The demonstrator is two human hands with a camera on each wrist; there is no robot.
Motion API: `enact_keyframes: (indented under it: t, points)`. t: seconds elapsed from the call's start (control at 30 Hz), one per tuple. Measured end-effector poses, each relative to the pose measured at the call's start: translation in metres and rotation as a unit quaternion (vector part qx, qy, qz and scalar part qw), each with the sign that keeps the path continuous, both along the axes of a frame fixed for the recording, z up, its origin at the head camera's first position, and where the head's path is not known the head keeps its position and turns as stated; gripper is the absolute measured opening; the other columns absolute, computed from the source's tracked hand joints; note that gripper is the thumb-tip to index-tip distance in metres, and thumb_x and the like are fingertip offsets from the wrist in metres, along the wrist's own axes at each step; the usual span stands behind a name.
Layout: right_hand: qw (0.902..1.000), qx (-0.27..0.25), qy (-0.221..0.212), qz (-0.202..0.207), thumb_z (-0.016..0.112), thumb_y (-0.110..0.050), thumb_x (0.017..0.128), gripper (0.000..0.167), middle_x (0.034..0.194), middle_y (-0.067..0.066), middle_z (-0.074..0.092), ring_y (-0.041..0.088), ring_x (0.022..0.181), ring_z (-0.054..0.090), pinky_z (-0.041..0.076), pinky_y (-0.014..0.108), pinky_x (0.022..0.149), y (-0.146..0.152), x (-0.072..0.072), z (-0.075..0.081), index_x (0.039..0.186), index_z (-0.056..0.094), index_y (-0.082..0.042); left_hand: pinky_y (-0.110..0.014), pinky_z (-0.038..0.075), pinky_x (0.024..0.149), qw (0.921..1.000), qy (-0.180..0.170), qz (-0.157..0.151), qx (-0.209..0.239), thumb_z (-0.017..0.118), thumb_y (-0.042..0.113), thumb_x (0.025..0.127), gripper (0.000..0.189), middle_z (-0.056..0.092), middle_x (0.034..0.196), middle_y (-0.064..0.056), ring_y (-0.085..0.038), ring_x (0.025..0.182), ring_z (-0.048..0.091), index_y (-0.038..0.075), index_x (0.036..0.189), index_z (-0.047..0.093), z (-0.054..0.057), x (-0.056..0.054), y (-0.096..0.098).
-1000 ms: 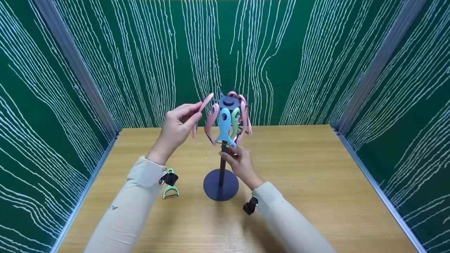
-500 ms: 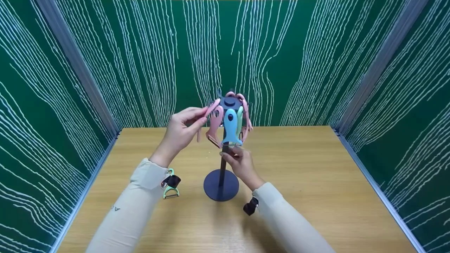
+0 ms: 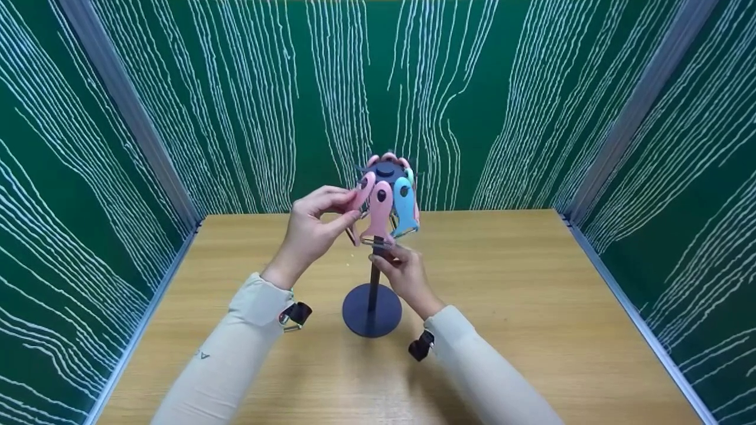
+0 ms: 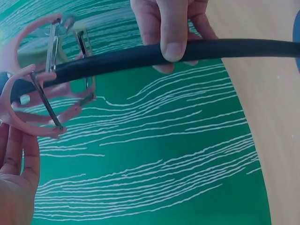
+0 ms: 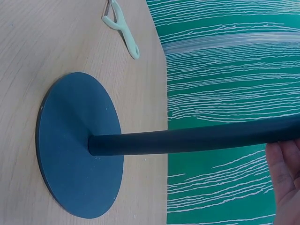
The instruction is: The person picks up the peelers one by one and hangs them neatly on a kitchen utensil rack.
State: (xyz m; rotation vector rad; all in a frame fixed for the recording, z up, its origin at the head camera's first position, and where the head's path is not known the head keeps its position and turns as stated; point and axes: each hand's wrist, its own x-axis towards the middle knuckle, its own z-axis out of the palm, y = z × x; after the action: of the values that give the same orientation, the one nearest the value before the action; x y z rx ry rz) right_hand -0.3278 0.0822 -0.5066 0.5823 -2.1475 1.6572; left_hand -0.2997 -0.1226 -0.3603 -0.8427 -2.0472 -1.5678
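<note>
A dark stand with a round base (image 3: 354, 310) and an upright pole (image 3: 374, 286) carries a hooked top (image 3: 385, 171). Several peelers hang from it: a pink peeler (image 3: 381, 209) in front, a blue peeler (image 3: 405, 203) to its right, others behind. At the top's left side my left hand (image 3: 319, 221) pinches another pink peeler (image 3: 365, 186) by its handle, the handle's hole at a hook. My right hand (image 3: 404, 274) grips the pole just below the hanging peelers; in the left wrist view its thumb (image 4: 173, 37) lies across the pole.
A light green peeler (image 5: 121, 26) lies on the wooden table (image 3: 502, 307) left of the base; in the head view my left wrist covers most of it. Green walls (image 3: 472, 118) with white lines enclose the back and sides.
My left hand has moved right with its pink peeler, bringing it from beside the top onto a hook. The hanging peelers have turned, the blue one shifting right. My right hand stays put.
</note>
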Motion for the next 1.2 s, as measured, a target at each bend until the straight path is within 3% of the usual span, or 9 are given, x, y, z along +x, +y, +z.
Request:
enact_keyframes:
  t: [0.27, 0.53, 0.7, 0.93, 1.2]
  points:
    - [0.9999, 0.002, -0.017, 0.002, 0.079, -0.006, 0.099, 0.011, 0.105, 0.014, 0.081, 0.026, 0.090, 0.077, 0.067, 0.033, 0.081, 0.001, 0.000, 0.002, 0.109, 0.084, -0.004, -0.032, 0.064, 0.094, 0.9998, 0.018, -0.001, 0.000, 0.083, 0.004, 0.095, 0.033, 0.078, 0.112, -0.014, -0.022, 0.097, 0.077, -0.001, 0.126, 0.075, -0.001, 0.002, 0.004]
    - [0.9996, 0.001, -0.021, 0.016, 0.078, -0.007, 0.099, 0.018, 0.108, 0.015, 0.080, 0.027, 0.093, 0.078, 0.066, 0.030, 0.084, 0.002, 0.002, 0.002, 0.116, 0.083, -0.004, -0.029, 0.063, 0.093, 0.9999, 0.011, -0.005, 0.004, 0.084, 0.006, 0.094, 0.034, 0.080, 0.112, -0.012, -0.020, 0.097, 0.077, 0.001, 0.127, 0.074, -0.004, 0.001, 0.002]
    - [0.9998, 0.006, -0.016, 0.009, 0.079, -0.007, 0.098, 0.016, 0.107, 0.016, 0.080, 0.028, 0.092, 0.078, 0.067, 0.032, 0.083, 0.002, 0.001, 0.000, 0.113, 0.083, -0.003, -0.035, 0.062, 0.097, 1.0000, 0.004, -0.003, -0.004, 0.084, 0.010, 0.096, 0.033, 0.080, 0.115, -0.009, -0.020, 0.101, 0.076, 0.004, 0.127, 0.074, -0.006, 0.001, -0.002]
    - [0.9993, 0.013, -0.034, 0.007, 0.079, -0.009, 0.100, 0.012, 0.107, 0.014, 0.079, 0.025, 0.091, 0.076, 0.067, 0.033, 0.084, 0.002, 0.002, 0.001, 0.110, 0.083, -0.005, -0.042, 0.063, 0.100, 0.9996, -0.007, 0.022, -0.013, 0.086, 0.010, 0.094, 0.035, 0.078, 0.119, -0.011, -0.028, 0.110, 0.074, 0.004, 0.127, 0.075, -0.013, 0.003, -0.013]
    - [0.9991, 0.007, -0.040, 0.015, 0.078, -0.011, 0.101, 0.013, 0.108, 0.013, 0.080, 0.026, 0.094, 0.078, 0.067, 0.035, 0.087, 0.004, 0.002, 0.002, 0.111, 0.083, -0.006, -0.031, 0.061, 0.097, 0.9991, -0.006, 0.039, -0.012, 0.086, 0.005, 0.092, 0.034, 0.077, 0.117, -0.014, -0.040, 0.109, 0.072, 0.000, 0.125, 0.075, -0.028, 0.000, -0.026]
